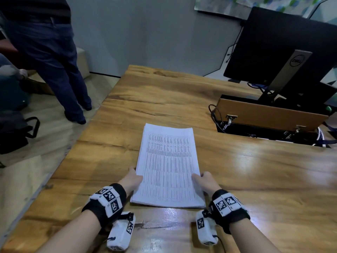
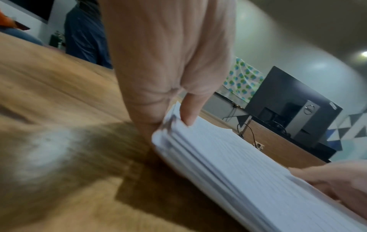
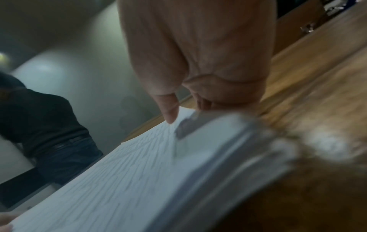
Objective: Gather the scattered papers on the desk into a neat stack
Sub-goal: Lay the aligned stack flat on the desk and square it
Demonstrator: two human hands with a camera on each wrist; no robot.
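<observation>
A stack of printed papers (image 1: 167, 165) lies flat on the wooden desk (image 1: 255, 170), its long side running away from me. My left hand (image 1: 134, 178) grips the stack's left edge, thumb on top and fingers under the sheets (image 2: 228, 157). My right hand (image 1: 202, 179) grips the right edge in the same way, its thumb resting on the top sheet (image 3: 139, 172). The edges of the sheets are nearly flush, slightly fanned at the left edge.
A black monitor (image 1: 284, 52) on a stand is at the far right, behind an open cable well (image 1: 269, 125) with a raised wooden lid. A person in dark trousers (image 1: 54, 61) stands left of the desk. A black bag (image 1: 14, 132) lies on the floor.
</observation>
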